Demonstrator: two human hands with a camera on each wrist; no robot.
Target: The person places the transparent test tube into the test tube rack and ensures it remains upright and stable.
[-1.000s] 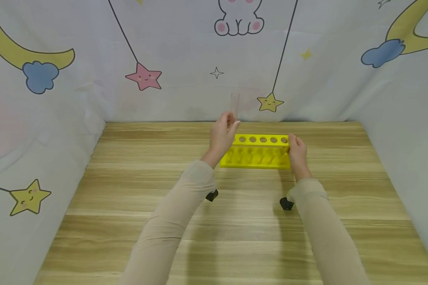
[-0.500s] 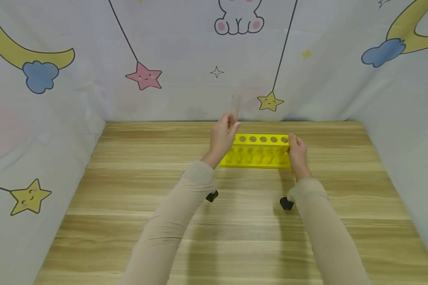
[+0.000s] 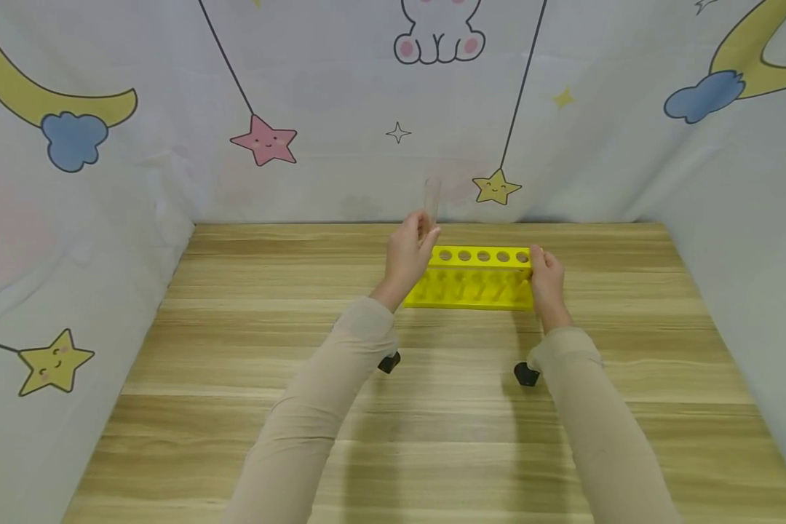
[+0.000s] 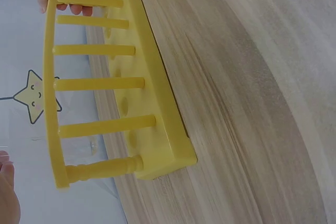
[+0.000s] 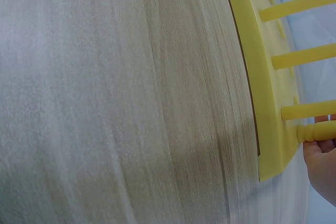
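Observation:
A yellow test tube rack [image 3: 478, 257] stands upright on the wooden table, with a row of round holes in its top plate and a row of pegs below. Above its left end, my left hand [image 3: 406, 251] pinches a clear test tube [image 3: 433, 196], which points up, nearly vertical. The tube's lower end is hidden behind the fingers, so I cannot tell whether it is in a hole. My right hand [image 3: 546, 284] grips the rack's right end; in the right wrist view, that hand [image 5: 323, 166] is partly behind the end post.
The wooden table [image 3: 458, 451] runs out on all sides of the rack. A white cloth [image 3: 340, 87] printed with stars and moons hangs behind it and along both sides. Black wrist-worn pieces [image 3: 527, 374] jut out under both sleeves.
The test tube has come down slightly in my left hand, its top now a little lower than before. My right hand and the rack stay where they were.

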